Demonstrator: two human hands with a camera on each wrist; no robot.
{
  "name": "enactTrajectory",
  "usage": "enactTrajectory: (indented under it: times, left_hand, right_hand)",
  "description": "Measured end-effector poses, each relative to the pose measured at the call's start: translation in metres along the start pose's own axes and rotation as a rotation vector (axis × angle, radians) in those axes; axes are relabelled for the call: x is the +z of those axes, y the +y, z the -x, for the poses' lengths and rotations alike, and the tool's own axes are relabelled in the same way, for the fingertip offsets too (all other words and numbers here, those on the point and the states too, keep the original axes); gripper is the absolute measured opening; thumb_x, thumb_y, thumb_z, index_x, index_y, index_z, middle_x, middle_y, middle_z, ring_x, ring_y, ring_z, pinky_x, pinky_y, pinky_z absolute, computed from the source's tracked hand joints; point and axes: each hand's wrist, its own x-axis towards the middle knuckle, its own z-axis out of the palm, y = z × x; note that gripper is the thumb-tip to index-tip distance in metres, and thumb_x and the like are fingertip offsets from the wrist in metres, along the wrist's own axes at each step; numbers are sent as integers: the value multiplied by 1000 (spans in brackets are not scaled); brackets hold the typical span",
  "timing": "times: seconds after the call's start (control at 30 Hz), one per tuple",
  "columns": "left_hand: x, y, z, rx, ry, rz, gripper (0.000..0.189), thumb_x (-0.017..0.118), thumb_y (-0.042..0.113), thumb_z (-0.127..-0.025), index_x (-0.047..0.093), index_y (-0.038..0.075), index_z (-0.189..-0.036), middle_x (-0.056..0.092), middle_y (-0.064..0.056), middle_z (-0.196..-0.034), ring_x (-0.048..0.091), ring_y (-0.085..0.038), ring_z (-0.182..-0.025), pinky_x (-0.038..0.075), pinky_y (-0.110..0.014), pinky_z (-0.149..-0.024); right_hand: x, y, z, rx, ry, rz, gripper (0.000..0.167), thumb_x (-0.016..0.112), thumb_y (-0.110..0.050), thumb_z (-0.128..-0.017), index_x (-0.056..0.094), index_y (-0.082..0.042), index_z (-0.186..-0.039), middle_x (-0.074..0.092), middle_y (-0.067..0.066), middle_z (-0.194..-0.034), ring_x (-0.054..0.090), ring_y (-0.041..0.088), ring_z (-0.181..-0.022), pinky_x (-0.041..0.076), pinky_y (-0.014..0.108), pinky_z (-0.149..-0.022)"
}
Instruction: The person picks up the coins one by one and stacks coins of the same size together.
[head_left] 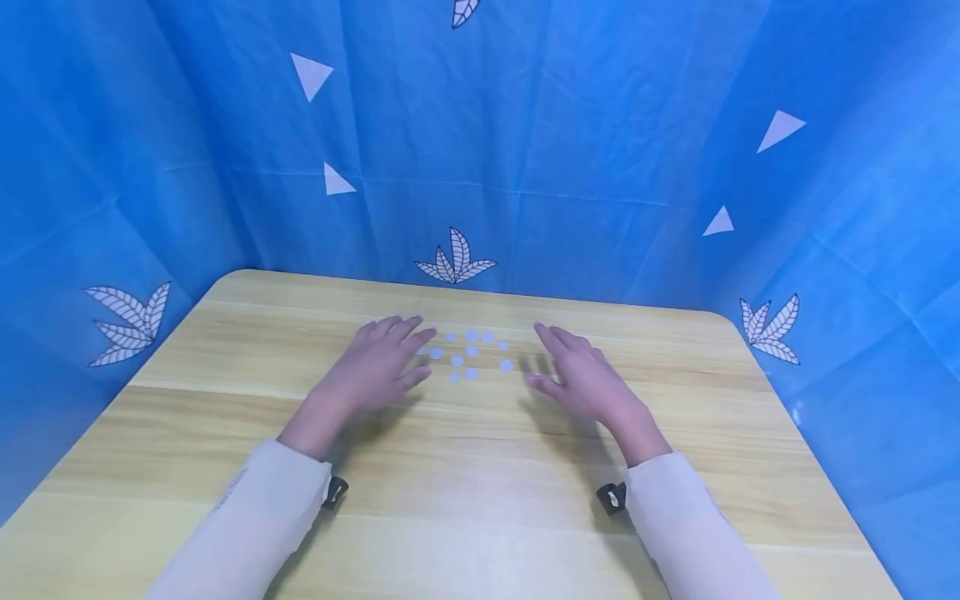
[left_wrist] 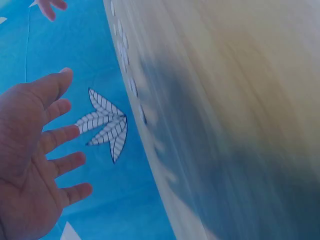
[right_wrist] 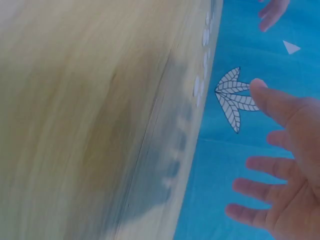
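Several small flat white discs (head_left: 471, 373) lie scattered on the wooden table, between the two hands in the head view. My left hand (head_left: 378, 364) hovers just left of them, fingers spread and pointing inward, holding nothing. On the other side my right hand (head_left: 581, 371) is held over the wood, its fingers also spread and its palm bare. In the left wrist view the left hand (left_wrist: 32, 155) shows an open palm, with the discs (left_wrist: 132, 86) along the table beyond. The right wrist view shows the right hand (right_wrist: 285, 165) likewise, thumb apart from the fingers.
The light wooden table (head_left: 480, 517) has rounded far corners. A blue curtain (head_left: 480, 125) with white leaf and triangle prints hangs behind it and along both sides. Dark straps sit at both wrists, below white sleeves (head_left: 251, 517). Both hands cast shadows on the wood.
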Motion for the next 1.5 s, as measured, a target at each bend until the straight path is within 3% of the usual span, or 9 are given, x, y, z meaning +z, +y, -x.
enactTrajectory:
  times: [0.17, 0.33, 0.53, 0.73, 0.93, 1.07, 1.27, 1.5]
  left_hand:
    - [9, 11, -17, 45, -9, 45, 60, 60, 41, -103, 45, 14, -154, 45, -15, -156, 42, -38, -141, 33, -62, -113]
    - [18, 20, -34, 50, -17, 89, 56, 62, 38, -102, 50, 13, -151, 54, -13, -147, 50, -35, -132, 41, -57, -109]
    - [27, 25, -53, 37, -26, 149, 52, 66, 32, -100, 55, 10, -146, 58, -14, -142, 53, -35, -129, 42, -57, -110]
    - [35, 32, -75, 44, -73, 319, 43, 71, 20, -97, 62, 4, -136, 68, -10, -119, 62, -25, -111, 50, -42, -101]
    - [38, 44, -94, -2, -83, 483, 27, 73, 7, -93, 71, -1, -119, 72, -3, -92, 66, -17, -88, 55, -33, -89]
    - [41, 53, -101, -62, -88, 555, 18, 74, 2, -90, 75, -1, -108, 71, -3, -88, 64, -17, -85, 55, -31, -85]
    - [53, 58, -110, -111, -112, 529, 13, 77, 4, -87, 78, 3, -100, 73, -4, -90, 64, -17, -88, 55, -30, -85]
    - [55, 63, -115, -93, -107, 501, 8, 79, 5, -86, 80, 5, -94, 71, -1, -82, 62, -18, -85, 53, -29, -81]
  right_hand:
    - [4, 0, -9, -48, 9, -87, 73, 74, -23, -96, 38, -3, -156, 51, 25, -148, 51, 44, -134, 41, 56, -111]
    - [10, 2, -24, -32, -18, -170, 58, 73, -6, -94, 51, 0, -147, 64, 22, -131, 63, 35, -119, 52, 48, -100]
    - [15, 4, -38, -33, -29, -191, 49, 72, 0, -92, 58, 4, -139, 71, 20, -115, 67, 29, -106, 55, 44, -95]
    - [23, 5, -50, -45, -57, -196, 30, 70, 2, -91, 68, 5, -122, 75, 11, -94, 71, 22, -89, 58, 38, -86]
    - [29, 7, -62, -1, -108, -216, 21, 77, -4, -90, 73, 1, -110, 76, 12, -99, 72, 26, -97, 58, 37, -88]
    - [35, 13, -68, -1, -120, -252, 15, 76, -3, -90, 75, -2, -105, 76, 9, -97, 72, 24, -96, 57, 36, -88]
    - [38, 19, -72, -1, -117, -290, 12, 76, -3, -90, 77, -2, -102, 76, 8, -95, 72, 21, -93, 58, 34, -86]
    - [37, 22, -75, 2, -126, -333, 11, 77, -3, -89, 79, -5, -100, 77, 4, -94, 71, 18, -90, 57, 33, -85]
